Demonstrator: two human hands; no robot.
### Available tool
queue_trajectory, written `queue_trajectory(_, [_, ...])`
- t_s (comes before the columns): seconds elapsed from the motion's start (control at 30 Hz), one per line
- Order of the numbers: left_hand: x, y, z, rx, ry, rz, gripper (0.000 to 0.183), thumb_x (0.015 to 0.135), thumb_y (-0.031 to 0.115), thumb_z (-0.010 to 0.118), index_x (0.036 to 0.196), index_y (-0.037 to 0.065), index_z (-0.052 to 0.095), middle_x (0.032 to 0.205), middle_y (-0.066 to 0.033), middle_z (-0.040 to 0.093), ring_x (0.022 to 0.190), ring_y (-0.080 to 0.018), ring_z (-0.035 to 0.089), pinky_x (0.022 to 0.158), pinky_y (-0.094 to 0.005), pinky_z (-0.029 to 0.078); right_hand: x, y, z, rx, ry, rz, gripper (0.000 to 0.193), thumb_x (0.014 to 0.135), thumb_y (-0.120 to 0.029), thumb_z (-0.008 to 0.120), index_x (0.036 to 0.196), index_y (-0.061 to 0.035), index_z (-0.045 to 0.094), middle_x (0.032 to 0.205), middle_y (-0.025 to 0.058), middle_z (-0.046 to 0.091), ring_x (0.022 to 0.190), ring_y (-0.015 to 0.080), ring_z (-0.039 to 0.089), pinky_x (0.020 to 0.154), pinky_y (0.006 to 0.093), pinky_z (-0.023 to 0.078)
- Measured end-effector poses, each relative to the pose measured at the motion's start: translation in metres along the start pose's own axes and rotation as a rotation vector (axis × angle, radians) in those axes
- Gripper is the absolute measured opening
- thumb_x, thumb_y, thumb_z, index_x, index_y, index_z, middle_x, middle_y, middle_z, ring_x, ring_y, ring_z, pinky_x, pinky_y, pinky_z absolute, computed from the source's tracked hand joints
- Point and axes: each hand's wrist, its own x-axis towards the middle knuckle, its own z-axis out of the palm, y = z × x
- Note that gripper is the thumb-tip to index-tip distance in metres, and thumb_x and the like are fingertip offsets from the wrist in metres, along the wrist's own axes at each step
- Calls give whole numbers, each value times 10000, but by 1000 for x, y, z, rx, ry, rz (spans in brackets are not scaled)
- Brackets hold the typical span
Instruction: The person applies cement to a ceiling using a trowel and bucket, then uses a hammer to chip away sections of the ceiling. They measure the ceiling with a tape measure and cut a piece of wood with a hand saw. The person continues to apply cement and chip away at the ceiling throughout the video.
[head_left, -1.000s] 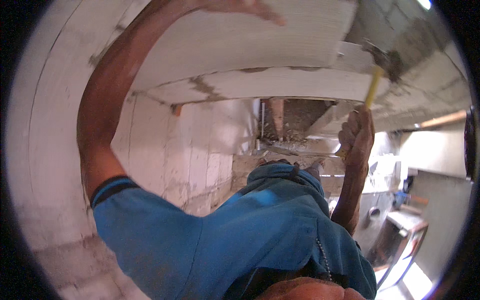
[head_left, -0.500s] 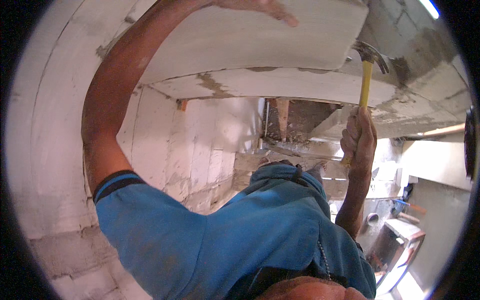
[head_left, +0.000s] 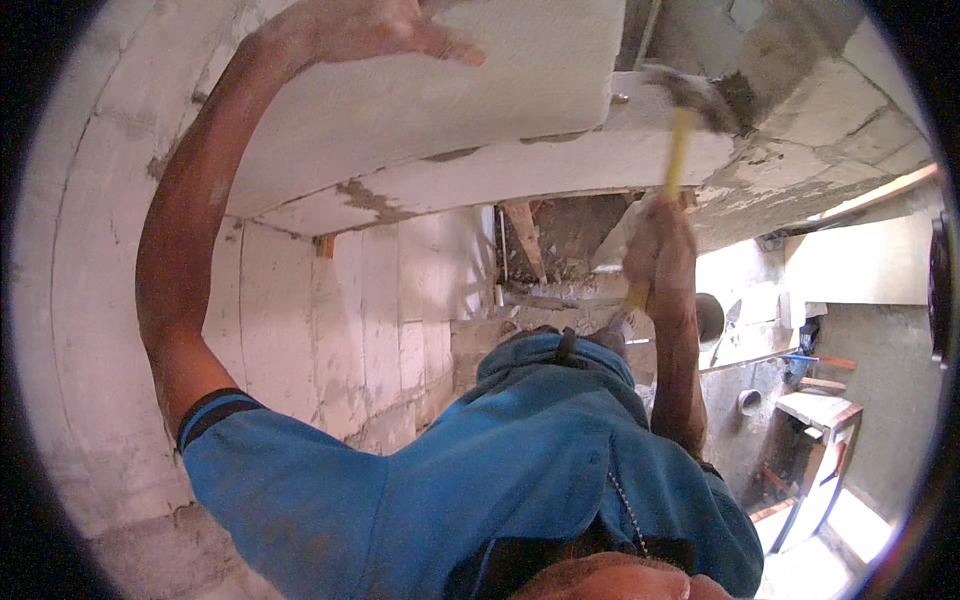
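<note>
A claw hammer (head_left: 679,150) with a yellow handle is gripped in my right hand (head_left: 661,245), its fingers wrapped round the lower handle. The dark head is blurred by motion and lies close to the right end of a large pale wall block (head_left: 460,100). My left hand (head_left: 395,32) reaches to the top of the view, its thumb and visible fingers stretched out against the block's face. The upper edge of that hand is cut off. Beneath the block runs another pale course (head_left: 520,172) with patches of grey mortar in the joint.
A block wall (head_left: 290,310) rises on the left. Below the courses are wooden planks (head_left: 470,345) at my feet and a gap with a slanting wooden strip (head_left: 525,240). To the lower right stand a round bucket-like vessel (head_left: 709,318) and a box-like frame (head_left: 820,410).
The hammer and my right hand have shifted left, and the hammer is now blurred. My left hand and the block also appear further left, as the whole view has turned.
</note>
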Motion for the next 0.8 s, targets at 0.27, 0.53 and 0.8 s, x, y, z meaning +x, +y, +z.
queue_trajectory(0.27, [-2, 3, 5, 17, -10, -46, 1085, 765, 600, 731, 1512, 7, 214, 1453, -316, 350, 1366, -418, 348, 1141, -448, 307, -5, -6, -4, -120, -76, 22, 249, 1029, -376, 481, 894, -169, 511, 591, -109, 368, 422, 1, 313, 338, 204, 250])
queue_trajectory(0.53, [-12, -2, -5, -103, -63, 50, 1035, 814, 594, 682, 1518, 15, 192, 1461, -303, 354, 1368, -415, 344, 1146, -457, 304, -15, -20, 1, -68, -116, 170, 205, 1018, -361, 507, 924, -181, 538, 583, -111, 366, 405, 7, 310, 315, 210, 245])
queue_trajectory(0.8, [-112, 44, -12, -1, 483, -259, 866, 940, 599, 465, 1531, 31, 184, 1566, -223, 233, 1452, -337, 234, 1194, -402, 205, -14, -26, -13, 9, 97, 38, 264, 1016, -353, 518, 909, -114, 555, 540, -90, 336, 359, 6, 256, 285, 203, 210])
